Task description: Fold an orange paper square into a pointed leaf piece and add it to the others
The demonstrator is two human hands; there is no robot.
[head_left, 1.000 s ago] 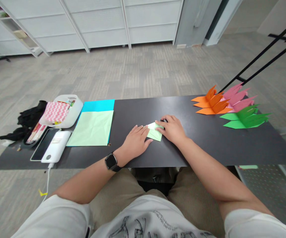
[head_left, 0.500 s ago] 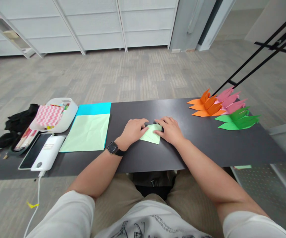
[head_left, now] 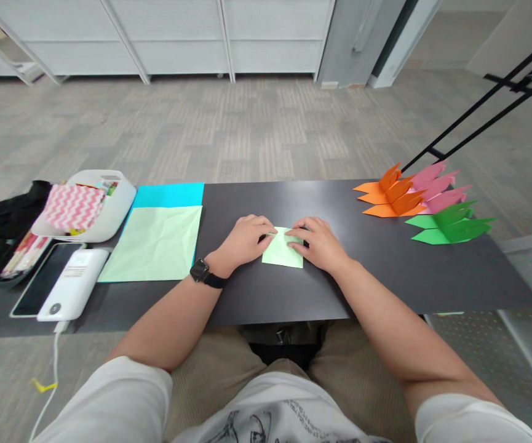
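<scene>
A small folded piece of light green paper point(head_left: 283, 251) lies on the dark table point(head_left: 376, 271) in front of me. My left hand point(head_left: 243, 237) rests at its left edge with the fingertips pinching the top left corner. My right hand point(head_left: 320, 242) presses on its right edge, fingers bent over the top right corner. A dark watch sits on my left wrist. Both hands touch the paper, which lies flat between them.
Flat light green and cyan sheets point(head_left: 155, 241) lie to the left. Beyond them are a white case point(head_left: 109, 212) with zigzag paper, a phone point(head_left: 39, 288) and a white power bank point(head_left: 72, 285). Orange point(head_left: 392, 195), pink point(head_left: 438, 184) and green point(head_left: 452, 224) folded paper figures stand at the far right.
My left hand moved from the paper's lower left up to its top left corner. The paper turned to lie squarer between both hands. The view shifted slightly.
</scene>
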